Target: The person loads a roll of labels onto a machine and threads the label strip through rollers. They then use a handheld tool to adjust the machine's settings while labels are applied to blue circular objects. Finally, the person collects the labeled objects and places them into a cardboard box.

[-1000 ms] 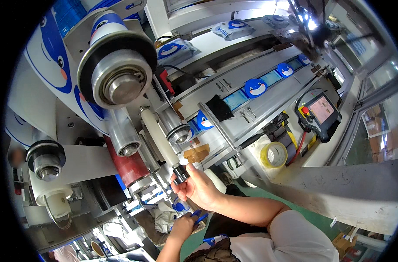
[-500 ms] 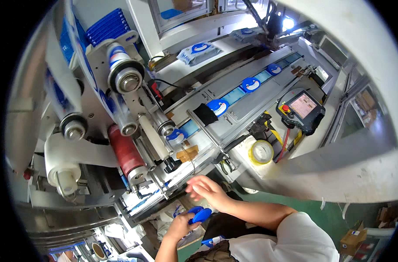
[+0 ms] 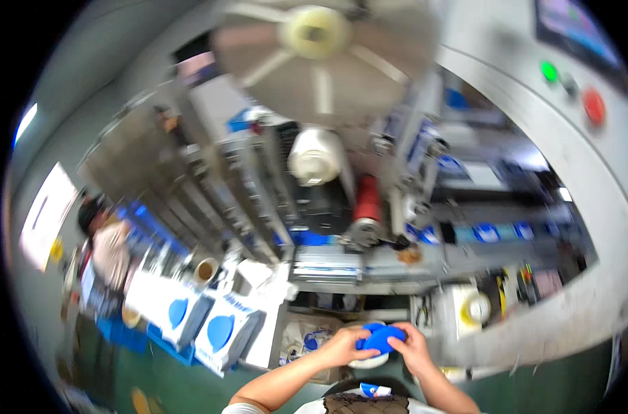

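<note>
In front of me, low in the picture, I hold a few blue oval lids (image 3: 384,341) in both hands. My left hand (image 3: 343,347) pinches them from the left, and my right hand (image 3: 413,347) has its fingers closed on the right edge. The lids overlap, so how many there are I cannot tell. Just beneath them part of a round white container or seat (image 3: 369,361) shows. Beside my left hand is an open box (image 3: 296,343) with crumpled white and blue scraps in it.
A machine with a red roller (image 3: 367,200), a white film roll (image 3: 315,160) and a large disc reel (image 3: 321,62) stands ahead. Its conveyor carries blue ovals (image 3: 486,232). White packs with blue lids (image 3: 221,332) lie left; a person (image 3: 110,252) is beyond. Yellow tape (image 3: 476,309) sits right.
My view has swung to the left, blurring the machine. The right hand, empty before, has come to the blue lids that my left hand was holding, and now both grip them.
</note>
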`<control>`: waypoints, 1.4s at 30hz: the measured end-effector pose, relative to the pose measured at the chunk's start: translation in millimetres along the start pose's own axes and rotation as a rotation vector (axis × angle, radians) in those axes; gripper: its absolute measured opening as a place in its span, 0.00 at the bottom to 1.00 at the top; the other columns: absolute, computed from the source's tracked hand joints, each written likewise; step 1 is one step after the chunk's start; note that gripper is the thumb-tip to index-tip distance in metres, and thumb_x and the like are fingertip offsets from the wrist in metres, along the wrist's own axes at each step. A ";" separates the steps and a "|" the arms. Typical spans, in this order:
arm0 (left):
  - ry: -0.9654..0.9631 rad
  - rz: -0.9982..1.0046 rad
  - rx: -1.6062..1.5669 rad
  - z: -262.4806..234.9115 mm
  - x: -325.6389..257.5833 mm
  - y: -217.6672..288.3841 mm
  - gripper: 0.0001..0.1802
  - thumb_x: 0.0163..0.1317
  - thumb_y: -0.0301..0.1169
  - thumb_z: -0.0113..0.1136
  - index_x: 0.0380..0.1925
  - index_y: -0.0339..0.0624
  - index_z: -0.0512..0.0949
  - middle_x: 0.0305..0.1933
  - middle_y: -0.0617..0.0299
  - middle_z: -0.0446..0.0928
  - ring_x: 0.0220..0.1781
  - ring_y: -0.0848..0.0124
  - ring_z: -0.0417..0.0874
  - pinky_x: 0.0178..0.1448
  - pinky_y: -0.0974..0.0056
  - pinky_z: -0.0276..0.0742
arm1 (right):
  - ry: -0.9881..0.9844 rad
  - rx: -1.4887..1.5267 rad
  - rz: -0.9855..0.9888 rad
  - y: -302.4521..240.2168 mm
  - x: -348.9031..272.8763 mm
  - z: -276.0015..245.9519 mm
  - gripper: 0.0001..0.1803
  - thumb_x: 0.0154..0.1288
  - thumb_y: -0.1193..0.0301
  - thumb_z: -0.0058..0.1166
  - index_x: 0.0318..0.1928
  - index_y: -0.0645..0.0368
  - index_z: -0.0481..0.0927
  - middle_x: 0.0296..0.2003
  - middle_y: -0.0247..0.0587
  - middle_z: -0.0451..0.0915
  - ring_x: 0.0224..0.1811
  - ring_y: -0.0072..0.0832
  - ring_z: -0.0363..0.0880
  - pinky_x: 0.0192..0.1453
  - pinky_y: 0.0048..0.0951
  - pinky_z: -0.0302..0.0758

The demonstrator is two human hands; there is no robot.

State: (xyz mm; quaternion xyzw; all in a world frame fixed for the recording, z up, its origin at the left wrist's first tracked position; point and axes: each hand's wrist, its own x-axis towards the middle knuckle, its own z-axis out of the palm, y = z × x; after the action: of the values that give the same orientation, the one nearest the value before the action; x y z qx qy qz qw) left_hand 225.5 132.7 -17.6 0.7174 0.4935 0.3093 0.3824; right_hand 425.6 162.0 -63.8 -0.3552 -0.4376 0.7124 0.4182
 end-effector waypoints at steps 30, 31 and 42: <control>1.585 0.059 -0.951 -85.8 -572.1 22.6 0.21 0.62 0.26 0.51 0.55 0.43 0.61 0.53 0.57 0.69 0.53 0.68 0.75 0.54 0.60 0.75 | -0.915 0.011 0.301 122.9 -153.9 500.5 0.13 0.63 0.68 0.55 0.45 0.60 0.73 0.38 0.37 0.78 0.38 0.22 0.77 0.43 0.27 0.76; 1.622 0.064 -0.951 -91.9 -581.4 15.8 0.21 0.62 0.25 0.52 0.54 0.43 0.62 0.52 0.58 0.70 0.52 0.68 0.75 0.54 0.61 0.75 | -0.949 -0.061 0.244 129.1 -148.4 517.7 0.14 0.62 0.68 0.55 0.45 0.60 0.74 0.37 0.36 0.77 0.37 0.22 0.76 0.41 0.26 0.76; 1.688 0.057 -0.922 -217.4 -627.2 -70.8 0.14 0.56 0.21 0.57 0.41 0.42 0.67 0.41 0.60 0.75 0.41 0.72 0.79 0.47 0.64 0.78 | -0.668 -0.874 -0.001 180.3 156.6 696.0 0.12 0.57 0.71 0.58 0.40 0.65 0.75 0.33 0.42 0.77 0.32 0.30 0.79 0.32 0.31 0.82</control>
State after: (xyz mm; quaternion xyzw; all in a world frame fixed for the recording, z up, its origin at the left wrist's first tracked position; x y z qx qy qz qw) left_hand -188.1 -391.2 -7.4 0.0491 0.4183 0.8964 0.1378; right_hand -295.0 28.7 2.2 -0.2502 -0.8017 0.5382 0.0704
